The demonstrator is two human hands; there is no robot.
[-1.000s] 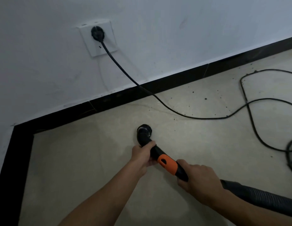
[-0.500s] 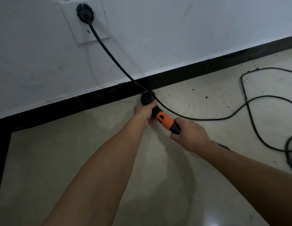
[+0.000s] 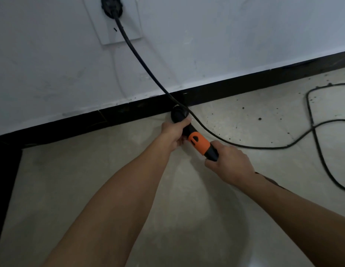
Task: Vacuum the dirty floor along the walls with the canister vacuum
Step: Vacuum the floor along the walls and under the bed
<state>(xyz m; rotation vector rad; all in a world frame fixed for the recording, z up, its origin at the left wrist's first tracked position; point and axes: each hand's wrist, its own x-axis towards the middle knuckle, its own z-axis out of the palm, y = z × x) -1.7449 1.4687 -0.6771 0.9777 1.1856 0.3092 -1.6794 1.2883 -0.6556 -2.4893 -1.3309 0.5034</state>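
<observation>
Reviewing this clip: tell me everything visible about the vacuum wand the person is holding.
The vacuum wand looks like black plastic with an orange collar midway. Its round black nozzle tip sits at the foot of the black baseboard, pointing away from the person. The left hand grips just behind the tip; the right hand grips below the collar. The black power cord crosses over the tip. The hose is hidden behind the right arm.

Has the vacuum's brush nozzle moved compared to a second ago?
Yes. The brush nozzle has moved toward the wall: it was out on open floor, and now sits against the black baseboard, under the power cord.
</observation>
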